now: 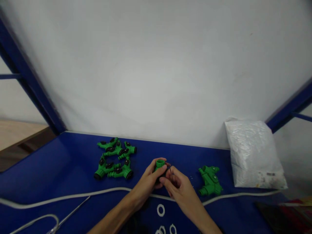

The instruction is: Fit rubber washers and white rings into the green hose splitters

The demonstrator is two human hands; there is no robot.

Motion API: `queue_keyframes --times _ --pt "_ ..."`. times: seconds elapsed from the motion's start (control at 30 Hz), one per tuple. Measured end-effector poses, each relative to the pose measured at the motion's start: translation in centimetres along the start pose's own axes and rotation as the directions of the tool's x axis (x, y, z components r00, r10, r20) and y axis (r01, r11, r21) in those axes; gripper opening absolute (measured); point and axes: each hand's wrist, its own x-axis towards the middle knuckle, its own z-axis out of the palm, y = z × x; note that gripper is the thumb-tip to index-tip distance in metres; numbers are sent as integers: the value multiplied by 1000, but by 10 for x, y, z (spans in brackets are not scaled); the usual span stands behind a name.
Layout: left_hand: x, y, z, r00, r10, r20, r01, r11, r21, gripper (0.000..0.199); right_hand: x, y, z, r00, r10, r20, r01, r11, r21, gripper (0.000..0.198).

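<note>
My left hand (149,177) is wrapped round a green plastic hose connector (160,162), its round threaded opening facing up. Close against it, my right hand (179,186) has its fingers pinched together; a small dark bit shows at the fingertips, too little to name. The fingers cover most of the connector's body. In front of my hands a white ring washer (161,210) lies flat on the blue table (73,162), and several more white washers (173,229) are at the bottom edge of the view.
Several green hose splitters (125,170) with black valve levers lie at the left. More green splitter bodies (210,180) sit at the right, beside a white plastic bag (254,154). A pale cable (97,192) crosses the table beneath my hands. Behind rises a white wall (151,81).
</note>
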Motion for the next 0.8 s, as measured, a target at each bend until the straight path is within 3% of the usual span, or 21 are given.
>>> queue_keyframes --times 0.2,0.43,0.57,0.7,0.8 --pt "10 -2 -3 999 29 15 -25 972 -234 45 8 1 1 991 -68 -113 47 982 -181 32" --pt "8 11 -9 990 -66 124 117 878 -465 22 -13 -29 -23 984 -176 -17 155 906 -394 22" --pt "11 11 -15 983 -112 146 174 830 -530 17 -30 -31 -43 943 -331 23 269 724 -635 31" --pt "16 4 -18 984 -111 137 168 822 -545 18 -42 -43 -52 836 -534 128 418 468 -779 36" --pt "19 -1 -19 983 -78 165 157 820 -551 18 -44 -63 -52 779 -570 261 492 296 -819 33"
